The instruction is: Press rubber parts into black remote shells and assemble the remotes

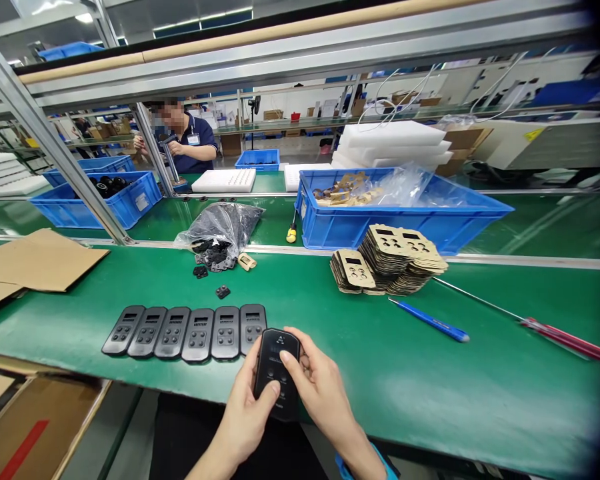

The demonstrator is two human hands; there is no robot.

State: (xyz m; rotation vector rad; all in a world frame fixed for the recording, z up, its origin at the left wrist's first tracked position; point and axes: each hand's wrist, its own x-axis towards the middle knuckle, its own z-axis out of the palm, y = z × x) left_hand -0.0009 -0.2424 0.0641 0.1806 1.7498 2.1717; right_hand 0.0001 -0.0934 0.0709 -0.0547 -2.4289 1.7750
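Both my hands hold one black remote-control housing [276, 372] at the near edge of the green table. My left hand [245, 413] grips its left side with the thumb on its face. My right hand [316, 387] grips its right side, thumb pressing near the middle. Just left of it lies a row of several black keypad housings [187, 331], side by side. Further back, a grey plastic bag [223, 225] spills small black rubber parts [213, 255] onto the table. Stacks of tan die-cut sheets [395, 260] lie to the right of centre.
A blue bin [405, 220] with a plastic liner stands behind the stacks. A blue pen-like tool [430, 321] and a red-handled rod [565, 337] lie at right. Cardboard [35, 260] covers the left. Across the line a person [187, 137] works near another blue bin [100, 197].
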